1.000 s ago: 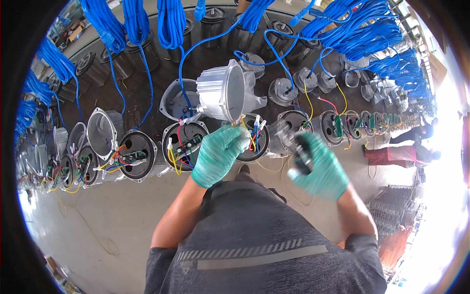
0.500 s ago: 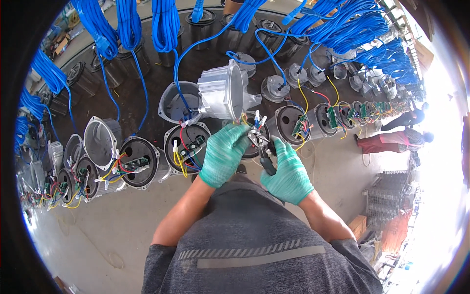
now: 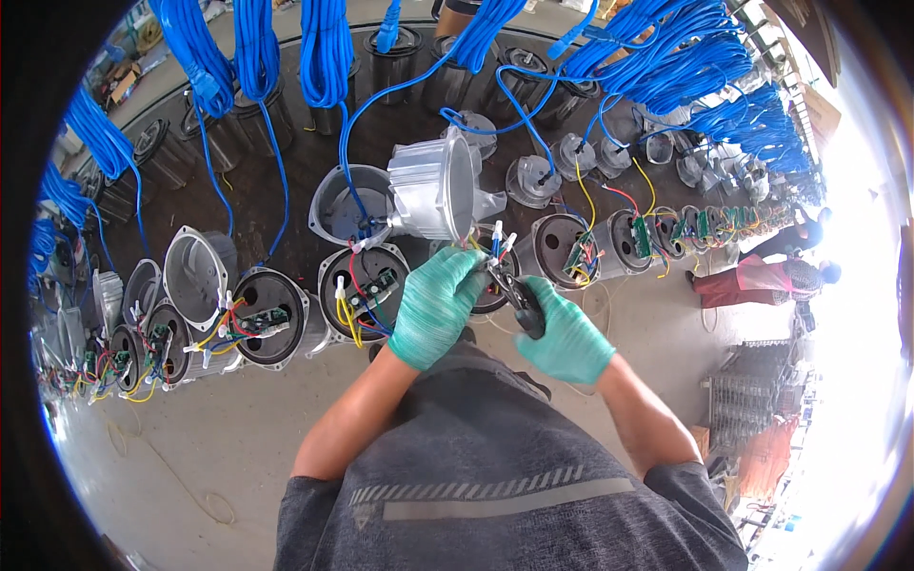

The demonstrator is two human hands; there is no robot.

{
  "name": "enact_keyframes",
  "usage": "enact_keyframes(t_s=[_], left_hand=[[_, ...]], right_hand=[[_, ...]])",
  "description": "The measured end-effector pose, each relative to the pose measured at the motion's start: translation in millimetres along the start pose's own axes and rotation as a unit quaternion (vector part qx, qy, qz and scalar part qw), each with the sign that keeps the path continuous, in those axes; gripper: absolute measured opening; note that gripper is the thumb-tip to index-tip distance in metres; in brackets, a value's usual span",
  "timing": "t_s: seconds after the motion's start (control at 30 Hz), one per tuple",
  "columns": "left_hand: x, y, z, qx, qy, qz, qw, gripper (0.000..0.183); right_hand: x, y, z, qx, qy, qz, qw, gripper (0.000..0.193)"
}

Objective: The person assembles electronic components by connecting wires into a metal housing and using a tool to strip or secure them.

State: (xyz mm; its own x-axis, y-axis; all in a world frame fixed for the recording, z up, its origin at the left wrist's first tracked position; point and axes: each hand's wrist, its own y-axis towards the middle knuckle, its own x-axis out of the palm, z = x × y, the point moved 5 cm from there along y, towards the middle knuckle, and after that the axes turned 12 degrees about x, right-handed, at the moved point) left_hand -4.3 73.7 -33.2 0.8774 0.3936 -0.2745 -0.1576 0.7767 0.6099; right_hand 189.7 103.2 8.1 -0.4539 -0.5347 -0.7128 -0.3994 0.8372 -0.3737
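My dark worktop (image 3: 252, 186) bends from 9 o'clock, over the top, towards 2, with blue cable coils (image 3: 324, 52) ranged along its far side. At 11 o'clock I have a silver housing (image 3: 419, 190) tipped on its side, open mouth facing 3; just below, near the centre, a cylindrical body (image 3: 487, 303) shows its dark round end, partly hidden by the hands. My left hand (image 3: 433, 309), at 7 o'clock, has its fingers pinched on thin wires (image 3: 468, 240) by the housing's lower rim. My right hand (image 3: 569, 335), at 4 o'clock, has its fingers wrapped around the handles of black-handled pliers (image 3: 526, 306); their nose meets the left fingertips, though I cannot tell whether it bites on anything. White caps (image 3: 510, 243) stand just beyond, between 1 and 2 o'clock. I judge this unit partway: some leads look capped, while the pinched wires seem unfinished and the housing is not seated on the body. The neighbour at 9 o'clock, its circuit board (image 3: 267, 324) and leads exposed, also looks unclosed. I can read no brand, label or writing on any of these parts.
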Motion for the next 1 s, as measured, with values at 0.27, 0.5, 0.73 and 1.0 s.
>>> enact_keyframes(t_s=[0.27,0.5,0.73,1.0], left_hand=[[-3.2,1.6,4.8,-0.108,-0.096,0.013,0.989,0.007],[-4.0,6.0,13.2,-0.097,-0.004,0.005,0.995,0.015],[-7.3,3.8,13.2,-0.121,-0.008,0.004,0.993,0.018],[-9.7,4.3,11.3,-0.129,-0.010,-0.026,0.991,0.018]], right_hand=[[-145.2,35.3,-26.3,-0.073,-0.174,-0.016,0.982,0.085],[-134.0,136.6,20.2,-0.094,-0.341,-0.201,0.913,0.084],[-117.7,149.1,14.4,-0.090,-0.388,-0.227,0.889,0.078],[-124.0,137.7,4.6,-0.110,-0.386,-0.205,0.893,0.080]])
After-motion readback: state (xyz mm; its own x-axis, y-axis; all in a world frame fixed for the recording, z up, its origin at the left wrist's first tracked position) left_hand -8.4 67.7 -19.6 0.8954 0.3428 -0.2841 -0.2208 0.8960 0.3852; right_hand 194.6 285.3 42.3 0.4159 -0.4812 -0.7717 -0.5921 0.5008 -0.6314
